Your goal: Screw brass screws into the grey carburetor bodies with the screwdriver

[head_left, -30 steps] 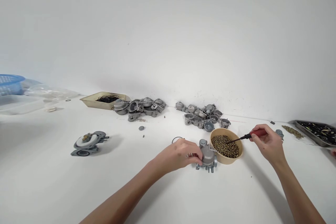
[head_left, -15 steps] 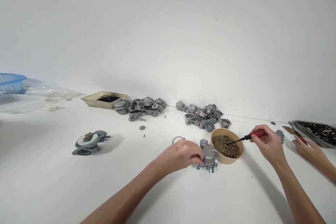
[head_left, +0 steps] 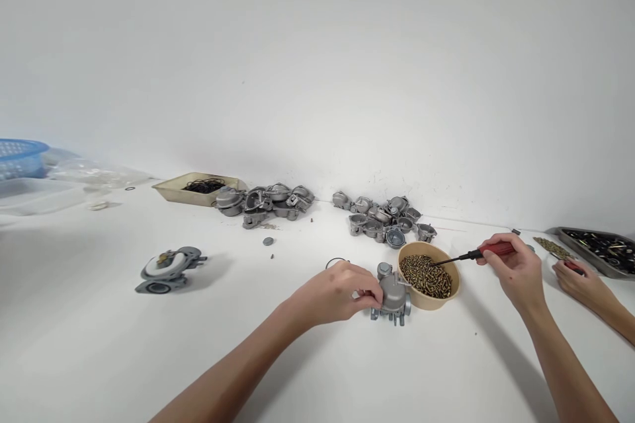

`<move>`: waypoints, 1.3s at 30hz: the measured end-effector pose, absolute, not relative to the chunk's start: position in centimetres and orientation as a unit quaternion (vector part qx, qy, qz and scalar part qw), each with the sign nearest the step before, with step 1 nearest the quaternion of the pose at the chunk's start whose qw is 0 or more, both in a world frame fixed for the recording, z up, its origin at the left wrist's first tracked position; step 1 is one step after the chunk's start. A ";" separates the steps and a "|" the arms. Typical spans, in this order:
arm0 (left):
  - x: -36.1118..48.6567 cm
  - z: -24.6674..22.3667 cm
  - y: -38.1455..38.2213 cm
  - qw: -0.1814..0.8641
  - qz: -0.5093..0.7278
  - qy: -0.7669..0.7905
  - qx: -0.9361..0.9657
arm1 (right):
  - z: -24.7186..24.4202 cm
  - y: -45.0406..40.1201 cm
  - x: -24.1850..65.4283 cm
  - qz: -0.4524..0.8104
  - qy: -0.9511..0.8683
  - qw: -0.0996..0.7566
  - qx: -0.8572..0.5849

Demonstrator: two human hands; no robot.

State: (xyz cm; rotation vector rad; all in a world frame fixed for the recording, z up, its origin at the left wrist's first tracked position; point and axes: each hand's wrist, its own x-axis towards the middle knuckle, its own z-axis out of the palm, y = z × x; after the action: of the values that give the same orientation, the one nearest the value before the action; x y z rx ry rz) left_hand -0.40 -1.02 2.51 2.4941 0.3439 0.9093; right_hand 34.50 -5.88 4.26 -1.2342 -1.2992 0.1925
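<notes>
Red-handled screwdriver (head_left: 497, 249) was drawn back slightly in the right hand (head_left: 518, 274), gripped firmly, so its tip was left over the brass screws (head_left: 421, 277) in the tan bowl (head_left: 429, 303); whether a screw was picked up could not be told. Grey metal part (head_left: 394, 294) was held on the worktop (head_left: 347, 377), just beside the bowl, by the left hand's (head_left: 342, 291) closed fingers.

The bowls (head_left: 278, 193) are of dull grey metal, matt. The screws (head_left: 426, 276) look like shiny brass-coloured metal. The basket (head_left: 20, 157) is blue plastic; the bench (head_left: 198, 357) is smooth.
</notes>
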 end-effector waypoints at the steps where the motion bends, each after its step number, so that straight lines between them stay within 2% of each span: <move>1: -0.4 2.5 -1.0 0.230 0.329 0.125 0.907 | 4.3 -5.9 34.5 0.083 -0.563 0.620 -0.540; 18: -0.3 2.4 -0.9 0.236 0.324 0.130 0.907 | 3.4 -5.4 34.9 0.121 -0.628 0.541 -0.546; 33: -0.5 2.3 -0.8 0.261 0.304 0.122 0.908 | 4.5 -5.9 34.8 0.123 -0.573 0.610 -0.533; 39: 0.0 2.0 -1.4 0.165 0.338 0.202 0.904 | 4.7 -5.9 34.9 0.120 -0.560 0.620 -0.536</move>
State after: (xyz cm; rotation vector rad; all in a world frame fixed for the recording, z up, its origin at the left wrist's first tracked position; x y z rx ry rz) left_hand -0.03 -1.43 2.04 2.5754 0.5768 0.9636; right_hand 34.86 -5.85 4.65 -1.2334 -1.2864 0.2764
